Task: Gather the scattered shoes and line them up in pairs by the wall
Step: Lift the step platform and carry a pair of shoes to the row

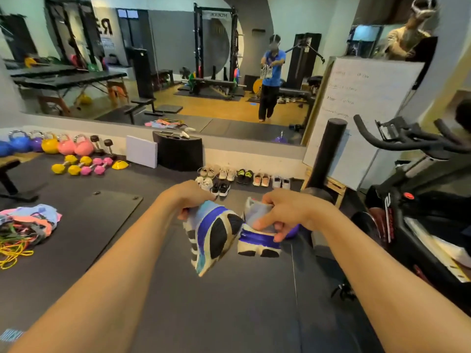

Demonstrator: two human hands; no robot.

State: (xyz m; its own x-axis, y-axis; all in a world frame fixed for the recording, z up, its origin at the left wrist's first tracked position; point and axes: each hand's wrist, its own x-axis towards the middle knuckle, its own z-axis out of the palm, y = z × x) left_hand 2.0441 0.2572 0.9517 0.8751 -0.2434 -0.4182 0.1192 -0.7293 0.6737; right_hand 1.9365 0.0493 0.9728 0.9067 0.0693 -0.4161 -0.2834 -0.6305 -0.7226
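Left hand (190,200) pinches one blue shoe (212,235) by its collar, sole up; right hand (285,212) grips its mate (257,238) — both carried above the mat (229,314), short of the row by the wall (244,177) — probably light, soft uppers

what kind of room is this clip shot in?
A gym, most likely a small training studio. Coloured kettlebells and dumbbells sit by a big wall mirror, an exercise bike stands at right, and the mirror reflects a squat rack. The floor is black rubber matting.
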